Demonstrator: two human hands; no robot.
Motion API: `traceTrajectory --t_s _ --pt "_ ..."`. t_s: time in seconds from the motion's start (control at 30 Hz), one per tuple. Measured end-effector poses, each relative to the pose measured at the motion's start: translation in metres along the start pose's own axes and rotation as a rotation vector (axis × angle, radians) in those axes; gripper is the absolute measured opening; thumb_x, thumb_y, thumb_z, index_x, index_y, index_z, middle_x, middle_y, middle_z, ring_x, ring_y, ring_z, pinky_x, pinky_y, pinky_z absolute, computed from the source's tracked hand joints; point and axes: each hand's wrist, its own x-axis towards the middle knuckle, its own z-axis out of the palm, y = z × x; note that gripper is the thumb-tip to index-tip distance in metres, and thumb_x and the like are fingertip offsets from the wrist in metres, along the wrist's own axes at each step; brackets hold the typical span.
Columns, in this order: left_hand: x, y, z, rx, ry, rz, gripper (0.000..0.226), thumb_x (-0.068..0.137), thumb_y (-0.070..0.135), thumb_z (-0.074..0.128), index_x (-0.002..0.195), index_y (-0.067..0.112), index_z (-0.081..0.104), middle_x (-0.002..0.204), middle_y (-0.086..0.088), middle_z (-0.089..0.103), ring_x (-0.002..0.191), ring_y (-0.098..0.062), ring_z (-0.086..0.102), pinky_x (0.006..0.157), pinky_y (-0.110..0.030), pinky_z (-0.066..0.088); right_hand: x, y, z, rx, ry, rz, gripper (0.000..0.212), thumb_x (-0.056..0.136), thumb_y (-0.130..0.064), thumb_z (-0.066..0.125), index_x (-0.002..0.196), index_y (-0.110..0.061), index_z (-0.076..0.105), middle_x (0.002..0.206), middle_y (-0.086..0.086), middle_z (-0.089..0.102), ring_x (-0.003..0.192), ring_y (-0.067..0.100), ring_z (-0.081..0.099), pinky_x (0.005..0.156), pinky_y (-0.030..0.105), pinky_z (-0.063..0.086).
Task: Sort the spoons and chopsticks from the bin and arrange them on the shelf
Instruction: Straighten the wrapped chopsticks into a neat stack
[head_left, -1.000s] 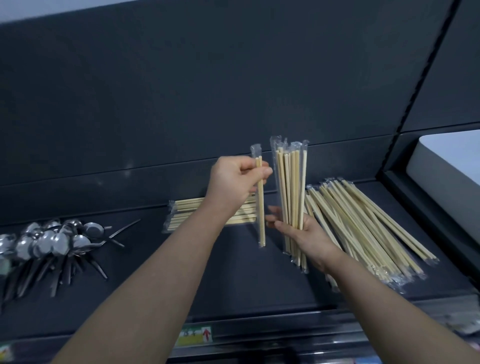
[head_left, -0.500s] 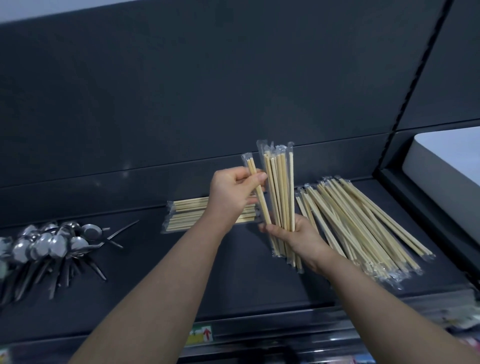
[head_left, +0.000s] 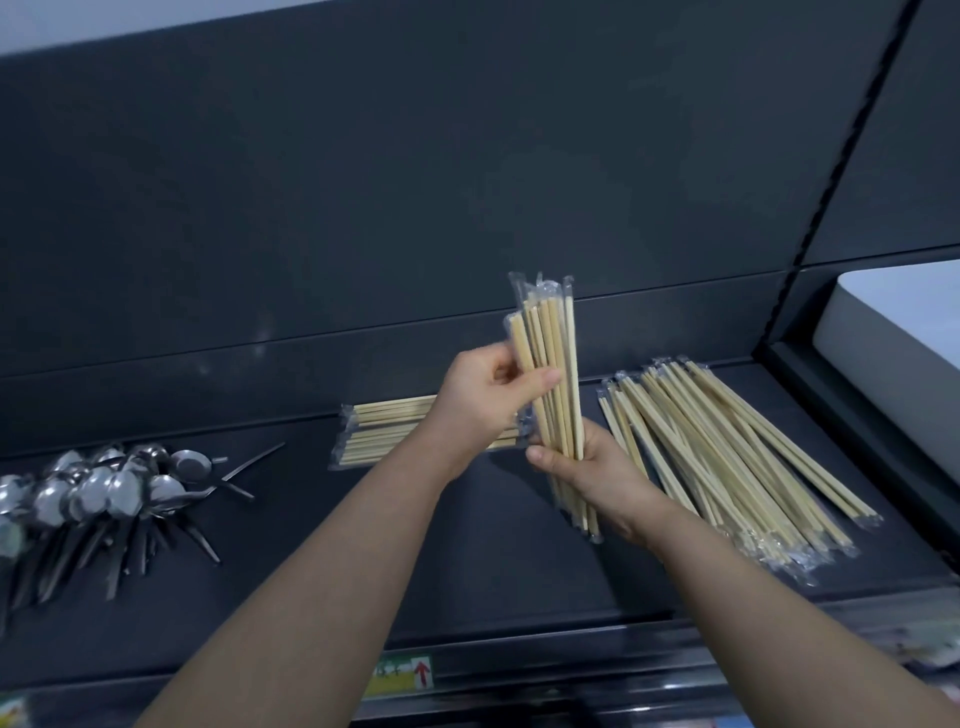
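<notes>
Finding, along the near edge of the shelf (head_left: 311, 551), a price strip carrying a small label (head_left: 410, 673) with a red arrow, its print too blurred for reading. Reaching up from the bottom of the view on two bare forearms, elbows being cut off by the frame.

Curling the right hand (head_left: 597, 480) round the lower part of an upright bundle of wrapped chopsticks (head_left: 556, 364), fingers covering the sticks there, lower tips poking out beneath that hand. Pinching the left flank of the same bundle with the left hand (head_left: 483, 405), thumb lying across the front. Not managing to tell whether the leftmost sleeve is sitting apart from the others or pressing against them.

Finding, flat just behind the left hand and partly hidden by it, a pack of chopsticks (head_left: 384, 431) pointing left and right. Seeing, close to the right of the right hand, a heap of wrapped chopsticks (head_left: 727, 457) fanning across the shelf, nearest sleeves blurring together. Seeing, well to the left of the left hand, a pile of metal spoons (head_left: 93, 493), the leftmost being cut off by the frame.

Catching, far right past the dark upright, part of a white box (head_left: 893, 353).
</notes>
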Motion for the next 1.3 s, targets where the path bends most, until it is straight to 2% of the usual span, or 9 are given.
traceTrajectory --t_s 0.1,0.2,0.43,0.5,0.67,0.83,1.0,1.1,1.3 --pt "-0.001 0.01 0.008 -0.102 -0.041 0.05 0.033 0.079 0.007 0.078 0.11 0.007 0.065 0.1 -0.013 0.071 0.091 -0.015 0.068 0.086 -0.029 0.057 0.003 -0.003 0.008 -0.056 -0.019 -0.053 0.013 0.087 -0.003 0.066 0.084 -0.011 0.056 0.06 -0.011 0.058 0.053 0.002 0.052 0.051 0.014 0.042" --pt "-0.002 0.004 0.019 -0.055 -0.038 0.035 0.02 0.079 0.002 0.076 0.096 0.011 0.07 0.082 -0.001 0.07 0.077 -0.005 0.066 0.075 -0.019 0.054 -0.001 0.008 0.014 -0.115 -0.031 -0.002 0.017 0.083 -0.007 0.072 0.082 -0.019 0.059 0.057 -0.005 0.06 0.044 0.011 0.05 0.039 0.024 0.039" --pt "-0.001 -0.002 0.002 -0.143 0.153 -0.017 0.012 0.079 0.008 0.078 0.088 0.013 0.07 0.088 -0.015 0.072 0.086 -0.026 0.071 0.085 -0.04 0.058 0.007 0.011 0.019 -0.329 -0.034 0.009 0.024 0.09 -0.01 0.063 0.097 -0.031 0.054 0.071 -0.017 0.061 0.064 -0.002 0.055 0.062 0.019 0.044" --pt "-0.002 -0.014 -0.018 -0.197 0.294 -0.082 0.017 0.078 0.013 0.079 0.09 0.007 0.068 0.088 -0.015 0.072 0.087 -0.028 0.071 0.083 -0.043 0.058 0.015 0.007 0.02 -0.591 -0.038 0.008 0.025 0.092 -0.017 0.061 0.114 -0.025 0.053 0.093 -0.01 0.064 0.086 0.01 0.06 0.074 0.025 0.044" --pt "-0.032 -0.082 -0.081 -0.476 0.523 -0.481 0.034 0.083 0.014 0.076 0.113 0.005 0.062 0.104 -0.008 0.071 0.089 -0.016 0.069 0.071 -0.025 0.054 0.025 0.007 0.035 -1.178 -0.135 0.121 0.038 0.09 -0.029 0.06 0.125 -0.021 0.046 0.121 0.007 0.06 0.113 0.029 0.055 0.085 0.035 0.041" --pt "-0.061 -0.121 -0.111 0.143 0.513 -0.562 0.075 0.075 0.023 0.081 0.136 0.006 0.042 0.136 -0.011 0.052 0.118 -0.025 0.052 0.093 -0.032 0.045 0.033 0.017 0.069 -1.332 -0.134 0.035 0.039 0.088 -0.036 0.063 0.123 -0.027 0.048 0.12 0.001 0.058 0.117 0.024 0.049 0.089 0.037 0.034" --pt "-0.07 -0.129 -0.119 1.154 0.048 -0.146 0.095 0.083 0.036 0.068 0.154 0.023 0.007 0.163 -0.005 0.001 0.149 -0.026 -0.001 0.121 -0.046 0.006 0.031 0.022 0.073 -1.176 -0.21 0.038 0.07 0.074 -0.048 0.075 0.135 -0.033 0.045 0.127 -0.008 0.051 0.128 0.016 0.036 0.103 0.037 0.024" --pt "-0.068 -0.133 -0.114 1.235 -0.159 -0.021 0.08 0.09 0.023 0.058 0.154 0.023 0.011 0.162 0.0 0.009 0.15 -0.021 0.003 0.12 -0.047 0.003 0.021 0.021 0.07 -1.172 -0.249 0.064 0.083 0.072 -0.047 0.077 0.143 -0.036 0.037 0.144 -0.01 0.041 0.14 0.012 0.023 0.115 0.044 0.008" --pt "-0.066 -0.141 -0.112 1.325 -0.213 0.169 0.061 0.087 0.008 0.053 0.145 0.022 0.04 0.136 -0.001 0.049 0.128 -0.024 0.04 0.114 -0.046 0.023 0.003 0.021 0.074 -1.274 -0.209 0.014 0.062 0.092 -0.029 0.06 0.146 -0.04 0.031 0.154 -0.008 0.03 0.144 0.01 0.018 0.117 0.046 0.003"
